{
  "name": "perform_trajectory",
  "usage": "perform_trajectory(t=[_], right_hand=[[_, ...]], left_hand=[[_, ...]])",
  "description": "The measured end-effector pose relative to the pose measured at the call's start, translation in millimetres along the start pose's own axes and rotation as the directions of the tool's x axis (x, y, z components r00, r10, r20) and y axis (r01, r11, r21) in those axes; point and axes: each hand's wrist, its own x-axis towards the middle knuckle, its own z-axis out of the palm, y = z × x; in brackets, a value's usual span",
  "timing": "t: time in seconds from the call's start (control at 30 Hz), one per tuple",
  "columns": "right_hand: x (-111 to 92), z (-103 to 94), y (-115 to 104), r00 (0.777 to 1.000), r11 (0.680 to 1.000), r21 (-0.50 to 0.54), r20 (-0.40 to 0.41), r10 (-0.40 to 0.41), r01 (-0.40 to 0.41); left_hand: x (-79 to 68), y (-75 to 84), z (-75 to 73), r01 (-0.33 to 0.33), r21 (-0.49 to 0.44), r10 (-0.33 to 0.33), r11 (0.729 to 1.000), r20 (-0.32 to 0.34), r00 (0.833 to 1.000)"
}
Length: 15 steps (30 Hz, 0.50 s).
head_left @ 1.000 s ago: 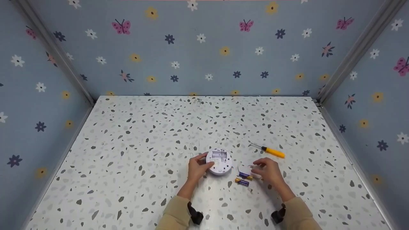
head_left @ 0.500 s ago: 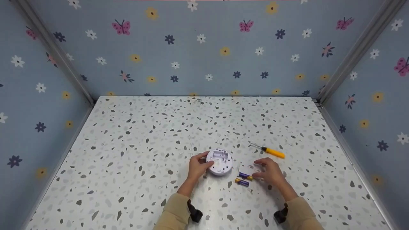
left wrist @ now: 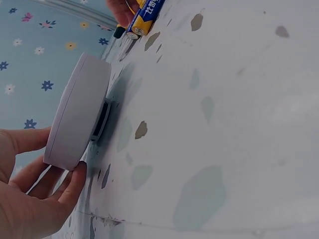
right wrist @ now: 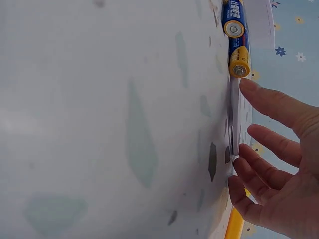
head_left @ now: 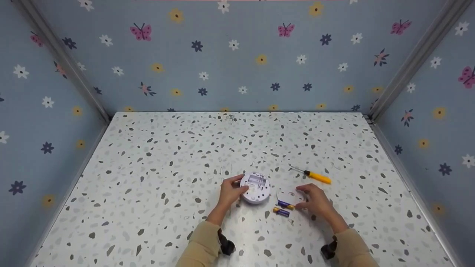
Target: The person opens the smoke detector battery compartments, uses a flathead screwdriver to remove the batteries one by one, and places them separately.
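Observation:
My left hand grips a round white device by its left edge, thumb on top and fingers below. An uncovered battery compartment shows in its upper face. In the left wrist view the device is tilted on edge, with a dark slotted part against the table. My right hand hovers with loosely bent fingers at the right edge of a thin white round plate. Two blue and yellow batteries, an upper battery and a lower battery, lie by that plate; my right thumb is near one.
A screwdriver with a yellow handle lies beyond my right hand, its tip toward the upper left. The speckled white table is bounded by blue flowered panels at the back and sides.
My right hand has drawn slightly to the right, off the white plate, more of which now shows. My left hand and the device have barely moved.

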Motion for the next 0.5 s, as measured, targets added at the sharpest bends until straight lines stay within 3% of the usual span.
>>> perform_trajectory(t=[0.23,0.5], right_hand=[[1.4,0.2,5.8,0.996,0.996,-0.041,0.020,-0.081,0.082],[3.2,1.0,7.0,0.997,0.997,-0.043,0.030,-0.065,0.066]], left_hand=[[2.2,1.9,-1.1,-0.012,-0.001,0.012,1.000,0.029,1.000],[4.5,5.8,-0.1,0.023,0.026,-0.024,0.999,0.026,0.999]])
